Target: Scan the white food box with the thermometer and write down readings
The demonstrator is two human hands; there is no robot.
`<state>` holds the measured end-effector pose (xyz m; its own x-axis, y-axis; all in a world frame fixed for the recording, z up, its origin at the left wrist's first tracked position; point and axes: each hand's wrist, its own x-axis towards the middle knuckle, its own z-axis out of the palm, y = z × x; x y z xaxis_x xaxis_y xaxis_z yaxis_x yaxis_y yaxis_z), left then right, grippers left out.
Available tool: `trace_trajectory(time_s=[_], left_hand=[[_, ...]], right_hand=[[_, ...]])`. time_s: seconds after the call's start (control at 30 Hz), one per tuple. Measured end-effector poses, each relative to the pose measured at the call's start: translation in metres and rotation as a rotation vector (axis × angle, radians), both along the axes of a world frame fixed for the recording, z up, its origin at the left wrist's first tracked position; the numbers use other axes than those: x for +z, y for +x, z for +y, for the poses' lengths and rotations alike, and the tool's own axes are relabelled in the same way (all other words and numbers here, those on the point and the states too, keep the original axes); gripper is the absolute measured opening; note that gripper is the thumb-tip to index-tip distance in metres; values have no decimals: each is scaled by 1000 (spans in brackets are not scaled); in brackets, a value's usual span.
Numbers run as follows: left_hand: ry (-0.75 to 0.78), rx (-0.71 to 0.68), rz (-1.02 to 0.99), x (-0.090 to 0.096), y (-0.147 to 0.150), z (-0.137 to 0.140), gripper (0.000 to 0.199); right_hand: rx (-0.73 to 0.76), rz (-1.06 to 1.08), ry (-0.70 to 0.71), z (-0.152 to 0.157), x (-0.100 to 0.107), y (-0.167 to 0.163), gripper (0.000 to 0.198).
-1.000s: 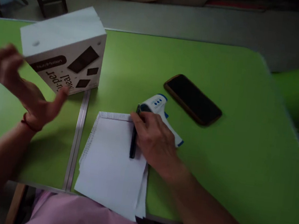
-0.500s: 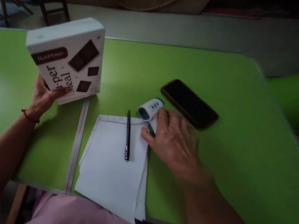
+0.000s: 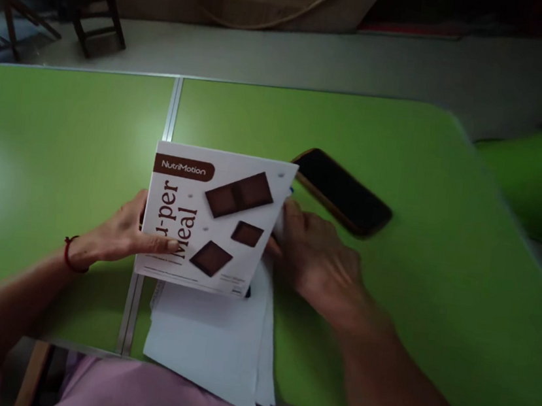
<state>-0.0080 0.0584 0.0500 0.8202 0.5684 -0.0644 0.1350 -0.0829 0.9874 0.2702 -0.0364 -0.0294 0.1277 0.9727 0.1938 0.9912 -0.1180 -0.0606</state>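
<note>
My left hand point(image 3: 122, 227) grips a white cardboard box point(image 3: 176, 208) by its left side, thumb across the front. The box is tilted, its front printed with brown chocolate pieces and "NutriMotion". Beside the box's right edge, my right hand point(image 3: 317, 251) is closed around a white-and-blue infrared thermometer point(image 3: 279, 220). Most of the thermometer and the fingertips are hidden behind the box. Below the box lie white paper sheets point(image 3: 205, 340). Only a dark end of the pen point(image 3: 249, 291) shows at the box's lower right corner.
A black smartphone point(image 3: 346, 192) in a brown case lies beyond my right hand on the green table point(image 3: 422, 261). A metal seam point(image 3: 172, 108) runs across the tabletop. Wooden chairs point(image 3: 97, 10) stand on the floor at the far left.
The box has moved right and toward me in my left hand, now covering most of the thermometer, the pen and the paper's top. My right hand has closed around the thermometer.
</note>
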Motion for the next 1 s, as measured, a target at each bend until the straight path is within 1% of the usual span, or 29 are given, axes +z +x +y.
trace_trajectory(time_s=[0.07,0.13,0.2,0.23,0.27,0.33,0.37,0.4,0.47,0.53,0.57,0.63,0.7,0.77,0.93,1.0], left_hand=[[-36,3,5,1,0,0,55],[-39,-7,8,1,-1,0,53],[-39,-15,15,1,-2,1,51],[-38,-14,16,1,-2,1,49],[-37,-9,6,1,-3,1,47],[-40,6,-10,2,-3,0,44],[-42,14,-12,2,-3,-1,43],[-47,22,-2,3,-3,-1,43],[-51,36,19,5,-3,-2,44],[-31,49,25,6,-4,-3,43],[-19,52,22,6,-4,-4,42],[-2,56,25,5,-5,-4,40],[0,57,41,5,-5,-3,38],[-8,59,51,5,-5,-3,39],[-84,62,23,6,-4,-2,44],[-108,57,23,7,-4,-2,46]], right_hand=[[4,95,70,3,-3,8,43],[-30,224,149,5,0,12,40],[-105,397,235,4,13,10,42],[-153,515,299,2,22,6,42],[-170,682,343,-2,33,0,39],[-95,1140,325,-13,55,-17,28],[-27,1365,294,-19,64,-26,27],[41,1537,248,-25,72,-37,28],[150,1761,147,-33,82,-56,32],[184,1850,23,-35,84,-72,35],[170,1858,-33,-35,84,-78,35],[126,1838,-97,-33,80,-87,30],[99,1812,-111,-31,77,-91,22],[106,1803,-123,-30,75,-92,20],[63,1878,-217,-30,77,-92,24],[35,1919,-203,-31,77,-92,28]])
